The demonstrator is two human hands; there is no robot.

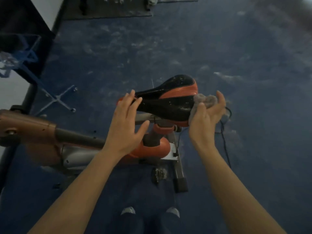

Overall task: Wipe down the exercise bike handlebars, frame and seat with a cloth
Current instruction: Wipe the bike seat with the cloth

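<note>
— Starting with the largest thing: what is seen of the exercise bike (94,144)?

— Only part of it is shown. The frame is cut off at the left edge, and the handlebars cannot be made out. The seat (170,100), black with orange trim, is held up on its post above the blue floor (219,48), its narrow nose pointed left.

— And the cloth (205,103)?

— A grey, bunched cloth is gripped by the right hand (205,122), thumb and fingers closed around it, and it is pressed against the wide rear end of the seat. Part of the cloth is hidden behind the palm.

— How is the left hand (125,123) placed?

— Its fingers are spread flat, nothing is held, and the fingertips are laid at the seat's nose; whether contact is made cannot be told through the blur.

— Anything smaller?

— A black cable (224,132) is trailed across the floor just right of the seat post.
</note>
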